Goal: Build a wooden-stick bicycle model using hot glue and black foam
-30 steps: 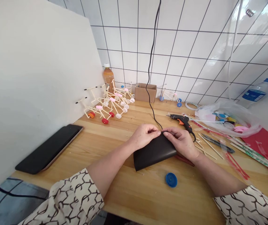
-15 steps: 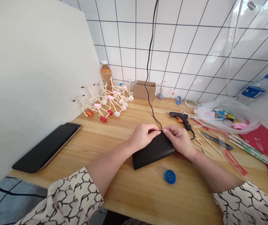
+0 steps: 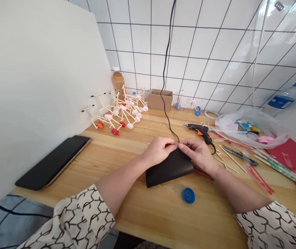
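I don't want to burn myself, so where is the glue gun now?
In the head view, the glue gun lies on the table right of centre, just beyond the right hand and left of the plastic bag.

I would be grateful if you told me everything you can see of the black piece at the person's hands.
The black piece looks smooth with a soft sheen, like leather or plastic; the exact material is unclear. Its near edge slants, higher at the right, where the corner looks rounded. It sits over the wooden table, beyond the blue cap. The left hand and right hand pinch at its far edge, partly hiding it.
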Available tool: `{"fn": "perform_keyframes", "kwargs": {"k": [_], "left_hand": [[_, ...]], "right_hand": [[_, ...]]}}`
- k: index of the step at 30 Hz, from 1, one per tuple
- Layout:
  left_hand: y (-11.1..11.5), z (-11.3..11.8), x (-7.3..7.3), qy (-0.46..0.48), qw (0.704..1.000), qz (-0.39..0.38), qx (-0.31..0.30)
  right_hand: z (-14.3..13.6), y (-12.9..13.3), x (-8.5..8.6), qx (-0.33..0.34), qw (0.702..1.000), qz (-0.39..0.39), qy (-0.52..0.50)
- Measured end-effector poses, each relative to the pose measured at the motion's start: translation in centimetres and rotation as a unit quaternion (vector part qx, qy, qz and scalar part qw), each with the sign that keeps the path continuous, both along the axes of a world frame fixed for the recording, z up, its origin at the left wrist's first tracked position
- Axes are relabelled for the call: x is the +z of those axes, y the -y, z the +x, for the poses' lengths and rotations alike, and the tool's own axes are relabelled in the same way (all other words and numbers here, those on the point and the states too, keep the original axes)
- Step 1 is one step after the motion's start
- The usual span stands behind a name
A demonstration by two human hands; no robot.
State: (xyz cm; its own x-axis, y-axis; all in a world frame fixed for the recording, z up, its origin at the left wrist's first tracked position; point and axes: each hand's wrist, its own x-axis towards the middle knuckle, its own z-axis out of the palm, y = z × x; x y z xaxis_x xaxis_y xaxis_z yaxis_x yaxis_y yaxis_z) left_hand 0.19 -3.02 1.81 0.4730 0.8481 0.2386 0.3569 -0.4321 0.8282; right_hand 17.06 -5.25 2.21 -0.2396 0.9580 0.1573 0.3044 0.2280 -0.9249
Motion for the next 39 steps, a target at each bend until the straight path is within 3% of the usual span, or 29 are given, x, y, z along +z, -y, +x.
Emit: {"fn": "perform_keyframes", "kwargs": {"k": [6, 11, 24, 32, 39], "left_hand": [[-0.5, -0.5, 0.1, 0.01, 0.998, -0.052, -0.021], [-1.4, -1.6, 0.4, 0.052, 0.99, -0.132, 0.004], [-2.4, -2.2, 0.2, 0.149, 0.972, -0.182, 0.019], [-2.5, -1.8, 0.1, 0.244, 0.947, -0.185, 0.096], [-2.8, -2.2, -0.1, 0.198, 0.964, -0.128, 0.126]], "right_hand": [[0.3, -0.6, -0.1, -0.036, 0.999, 0.004, -0.01], [1.5, -1.2, 0.4, -0.065, 0.997, 0.033, -0.023], [3.3, -2.5, -0.2, -0.106, 0.989, 0.083, -0.054], [3.5, -2.6, -0.6, -0.098, 0.99, 0.065, -0.078], [3.8, -2.8, -0.6, -0.087, 0.991, 0.061, -0.076]]}}
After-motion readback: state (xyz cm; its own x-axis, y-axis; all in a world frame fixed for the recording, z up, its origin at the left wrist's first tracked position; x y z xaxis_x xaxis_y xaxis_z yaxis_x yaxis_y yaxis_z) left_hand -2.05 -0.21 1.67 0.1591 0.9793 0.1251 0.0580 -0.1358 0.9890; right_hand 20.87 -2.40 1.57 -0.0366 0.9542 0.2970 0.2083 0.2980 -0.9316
